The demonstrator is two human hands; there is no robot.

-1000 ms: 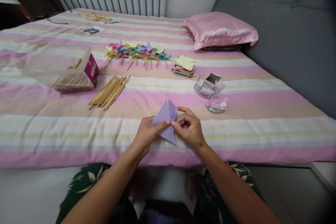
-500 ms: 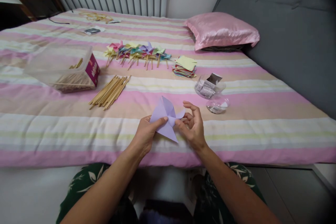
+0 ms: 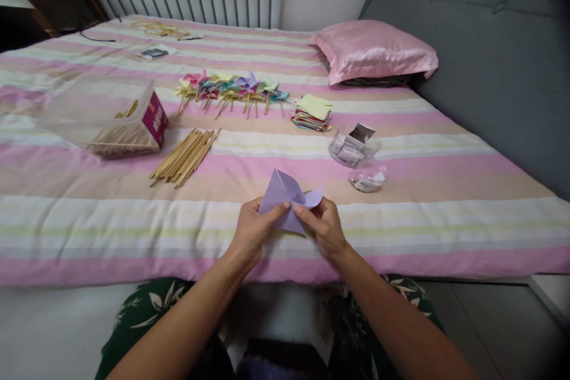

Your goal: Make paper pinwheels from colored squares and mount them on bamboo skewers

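Observation:
A lilac folded paper piece (image 3: pixel 285 196), partly shaped like a pinwheel, is held just above the near edge of the striped bed. My left hand (image 3: pixel 253 231) pinches its left side between thumb and fingers. My right hand (image 3: pixel 324 227) is closed on its right side, thumb meeting the left thumb at the paper's centre. A bundle of wooden sticks (image 3: pixel 184 155) lies further back on the left. A row of finished coloured pinwheels (image 3: pixel 231 90) lies at mid-bed.
A stack of coloured paper squares (image 3: pixel 312 113) sits right of the pinwheels. A clear box of sticks (image 3: pixel 107 119) lies at the left. Two small clear containers (image 3: pixel 358 157) sit at the right. A pink pillow (image 3: pixel 374 50) rests near the grey headboard.
My right hand, whose fingers had opened away from the paper half a second ago, has closed on it again. A paper flap now folds toward the centre.

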